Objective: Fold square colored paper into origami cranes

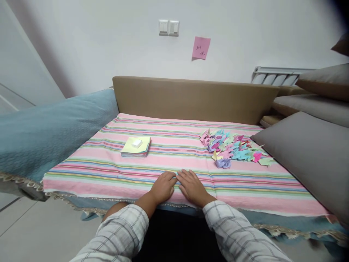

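Observation:
My left hand (163, 187) and my right hand (192, 187) rest side by side on the striped cloth (109, 171) near its front edge. Their fingertips meet over a small light blue piece of paper (176, 177), and only a sliver of it shows between them. The left fingers are bent and pinched onto the paper. The right fingers lie stretched flat beside it. A stack of coloured paper squares (136, 147) with a small white object (137, 143) on top lies to the far left. A heap of folded paper figures (234, 147) lies to the far right.
The cloth covers a sofa seat with a tan backrest (191, 98). A blue throw (49, 127) covers the left arm, and grey cushions (308, 149) are piled at the right. A pink note (201, 47) and wall switches (169, 27) are on the wall behind.

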The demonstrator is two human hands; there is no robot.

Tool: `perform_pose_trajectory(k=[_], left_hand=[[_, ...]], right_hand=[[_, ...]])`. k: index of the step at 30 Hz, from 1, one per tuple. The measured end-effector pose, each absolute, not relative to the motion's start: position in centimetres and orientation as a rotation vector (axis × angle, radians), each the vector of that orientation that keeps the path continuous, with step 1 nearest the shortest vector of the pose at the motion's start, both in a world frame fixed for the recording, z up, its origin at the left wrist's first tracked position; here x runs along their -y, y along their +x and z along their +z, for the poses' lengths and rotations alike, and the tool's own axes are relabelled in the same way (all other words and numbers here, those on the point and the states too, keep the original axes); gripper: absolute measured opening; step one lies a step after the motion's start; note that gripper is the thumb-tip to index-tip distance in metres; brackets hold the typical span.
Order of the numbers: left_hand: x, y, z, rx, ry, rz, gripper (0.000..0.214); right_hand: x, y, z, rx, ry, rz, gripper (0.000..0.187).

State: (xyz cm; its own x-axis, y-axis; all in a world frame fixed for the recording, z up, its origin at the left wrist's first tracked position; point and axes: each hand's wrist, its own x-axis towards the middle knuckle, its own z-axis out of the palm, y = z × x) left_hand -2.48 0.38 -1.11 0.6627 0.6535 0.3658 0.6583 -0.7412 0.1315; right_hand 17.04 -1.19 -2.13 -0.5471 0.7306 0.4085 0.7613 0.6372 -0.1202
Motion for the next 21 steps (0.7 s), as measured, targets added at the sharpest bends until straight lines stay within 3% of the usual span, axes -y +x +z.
perform_pose_trajectory(k=[3,21], left_hand=[[-0.2,-2.6,-1.1,1.133,-2.836,-0.599,0.044],[2.1,-2.5,-2.2,1.449,-2.603,-0.661,0.034]], right_hand=[[1.6,16.4,-2.3,2.503,-1.233,-0.047,0.051],[1.3,16.4,-2.3,2.377,-1.551,-0.01,0.064]])
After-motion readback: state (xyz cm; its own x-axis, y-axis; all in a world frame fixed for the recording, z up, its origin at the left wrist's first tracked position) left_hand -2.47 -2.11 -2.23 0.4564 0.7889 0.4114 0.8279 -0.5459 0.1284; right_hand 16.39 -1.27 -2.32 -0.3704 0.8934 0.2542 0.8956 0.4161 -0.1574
